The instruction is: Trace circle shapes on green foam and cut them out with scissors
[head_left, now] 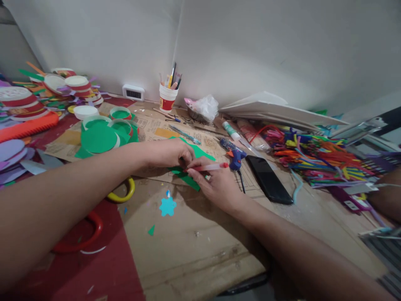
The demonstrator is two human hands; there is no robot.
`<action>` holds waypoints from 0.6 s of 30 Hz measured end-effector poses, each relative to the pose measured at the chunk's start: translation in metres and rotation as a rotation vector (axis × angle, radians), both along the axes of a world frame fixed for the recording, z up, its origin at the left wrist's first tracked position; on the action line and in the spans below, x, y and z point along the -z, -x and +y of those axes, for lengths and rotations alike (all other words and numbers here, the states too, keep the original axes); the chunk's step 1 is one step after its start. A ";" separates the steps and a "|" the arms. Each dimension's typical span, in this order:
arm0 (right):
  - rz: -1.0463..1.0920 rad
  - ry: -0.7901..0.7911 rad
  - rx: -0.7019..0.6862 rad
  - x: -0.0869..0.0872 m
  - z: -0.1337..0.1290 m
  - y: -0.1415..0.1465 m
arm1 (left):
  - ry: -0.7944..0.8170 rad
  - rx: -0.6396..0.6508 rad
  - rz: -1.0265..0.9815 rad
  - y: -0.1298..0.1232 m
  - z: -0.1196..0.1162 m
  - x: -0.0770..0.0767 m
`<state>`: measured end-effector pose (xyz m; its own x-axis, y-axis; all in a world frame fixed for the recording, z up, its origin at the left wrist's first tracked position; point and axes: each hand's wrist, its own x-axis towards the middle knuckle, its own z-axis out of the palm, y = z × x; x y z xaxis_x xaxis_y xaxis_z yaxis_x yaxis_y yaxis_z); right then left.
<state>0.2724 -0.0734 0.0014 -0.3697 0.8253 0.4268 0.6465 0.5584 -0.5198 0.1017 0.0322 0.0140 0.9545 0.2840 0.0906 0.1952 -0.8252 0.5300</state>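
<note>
My right hand (219,182) grips a red-and-white pen (215,167) that lies nearly level, its red end pointing right. My left hand (167,153) is curled closed at the pen's other end, and its fingertips meet those of the right. What the left fingers pinch is hidden. Beneath both hands rests a piece of green paper (203,153) on the cardboard. Closer to me lies a blue flower-shaped cutout (168,206), with a small green scrap (151,230) beside it. Under my left forearm show yellow (128,193) and red scissor handles (94,230).
Paper cups with green discs (99,136) stand left of my hands. A blue glue gun (234,154) and a black phone (269,179) lie to the right, before a heap of coloured pipe cleaners (316,154). A pen cup (167,98) stands by the wall.
</note>
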 end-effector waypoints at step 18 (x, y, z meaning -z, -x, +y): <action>-0.002 0.030 0.000 0.003 0.002 0.003 | -0.019 0.014 0.031 0.000 -0.001 -0.003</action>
